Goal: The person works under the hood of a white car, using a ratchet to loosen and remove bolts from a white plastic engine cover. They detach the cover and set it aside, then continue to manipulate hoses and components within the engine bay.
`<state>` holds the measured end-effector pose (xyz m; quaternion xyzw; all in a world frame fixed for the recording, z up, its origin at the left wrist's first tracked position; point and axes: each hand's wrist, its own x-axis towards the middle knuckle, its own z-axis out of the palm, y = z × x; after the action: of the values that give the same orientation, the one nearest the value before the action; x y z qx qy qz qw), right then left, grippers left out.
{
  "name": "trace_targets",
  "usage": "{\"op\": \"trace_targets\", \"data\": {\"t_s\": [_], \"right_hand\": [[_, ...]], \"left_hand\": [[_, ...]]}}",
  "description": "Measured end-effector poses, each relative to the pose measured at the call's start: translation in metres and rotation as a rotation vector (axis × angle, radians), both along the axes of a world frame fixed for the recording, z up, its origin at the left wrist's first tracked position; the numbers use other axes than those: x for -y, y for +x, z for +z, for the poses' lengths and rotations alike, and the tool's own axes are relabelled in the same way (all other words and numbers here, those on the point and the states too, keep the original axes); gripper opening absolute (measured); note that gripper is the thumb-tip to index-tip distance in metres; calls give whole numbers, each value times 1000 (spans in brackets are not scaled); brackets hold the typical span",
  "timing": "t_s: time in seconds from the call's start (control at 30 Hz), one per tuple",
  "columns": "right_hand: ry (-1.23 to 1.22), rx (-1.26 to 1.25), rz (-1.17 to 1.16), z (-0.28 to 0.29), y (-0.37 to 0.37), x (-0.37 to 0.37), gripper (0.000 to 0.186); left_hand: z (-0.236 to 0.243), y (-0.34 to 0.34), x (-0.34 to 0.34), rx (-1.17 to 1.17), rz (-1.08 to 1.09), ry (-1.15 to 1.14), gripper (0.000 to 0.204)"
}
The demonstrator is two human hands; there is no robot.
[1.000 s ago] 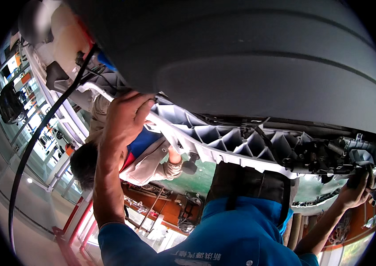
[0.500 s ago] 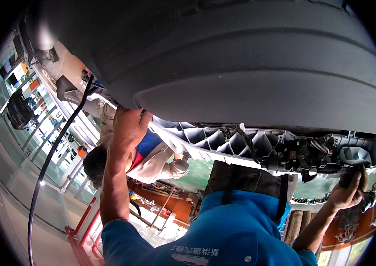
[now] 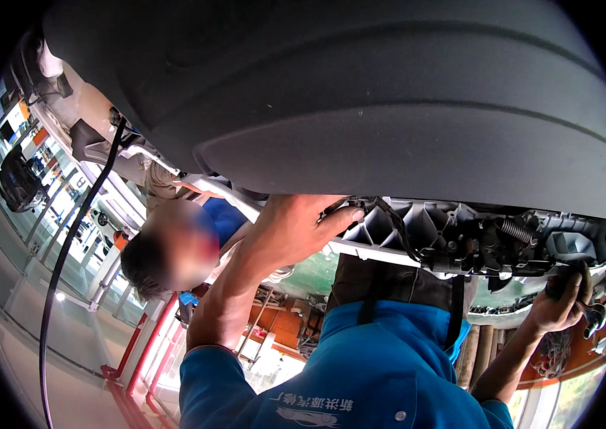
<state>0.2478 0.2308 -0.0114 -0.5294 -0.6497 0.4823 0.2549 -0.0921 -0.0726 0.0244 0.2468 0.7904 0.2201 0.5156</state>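
My left hand (image 3: 299,225) reaches to the white ribbed beam (image 3: 371,247) beneath a large dark grey moulded panel (image 3: 403,143). Its fingers are partly hidden; its thumb presses by a black cable (image 3: 396,222), closed on something I cannot make out. At the beam's right end, below a black mechanism with a coiled spring (image 3: 516,230), my right hand (image 3: 559,307) is closed round a small dark object I cannot make out, with a shiny curved piece (image 3: 594,318) beside the fingers.
A co-worker (image 3: 138,264) in beige and blue is close on the left, behind my forearm. A black hose (image 3: 79,214) hangs along the left side. Beyond are dark cars (image 3: 18,179), red pipes (image 3: 131,343), and an orange-brown surface (image 3: 281,329) with scattered items.
My left hand has moved rightward along the beam, from its left part toward the middle by the cable. My right hand stays at the right end, shifting only slightly.
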Motion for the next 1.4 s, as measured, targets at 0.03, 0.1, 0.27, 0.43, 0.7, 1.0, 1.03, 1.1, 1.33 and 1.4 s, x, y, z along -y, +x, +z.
{"op": "trace_targets", "data": {"t_s": [0.03, 0.1, 0.27, 0.43, 0.7, 1.0, 1.03, 1.1, 1.33, 1.4], "right_hand": [[-10, 0, -11, 1, 0, 0, 24], [-22, -6, -29, 1, -1, 1, 24], [-5, -50, -11, -2, 1, -1, 24], [8, -14, 32, 0, 8, -5, 25], [242, 106, 177, -11, 28, -13, 24], [792, 332, 641, -9, 21, -33, 25], [788, 346, 659, -6, 23, -33, 27], [918, 450, 719, -4, 24, -38, 28], [936, 543, 694, -2, 26, -40, 31], [894, 558, 652, -2, 28, -40, 33]], "left_hand": [[0, -1, -2, 33, 9, -44, 26], [-3, -2, -3, 125, 57, -159, 26], [-6, 0, 0, 106, 20, -58, 25], [-9, -6, 10, 124, 4, -9, 28], [-12, -10, 16, -8, -48, -18, 32], [-21, -11, 24, -105, 34, 85, 25], [-18, -15, 24, -109, 77, 29, 22], [-19, -25, 32, -201, 15, 23, 15], [-8, -31, 34, -44, 212, 41, 14], [-12, -29, 40, -82, 167, 73, 17]]}}
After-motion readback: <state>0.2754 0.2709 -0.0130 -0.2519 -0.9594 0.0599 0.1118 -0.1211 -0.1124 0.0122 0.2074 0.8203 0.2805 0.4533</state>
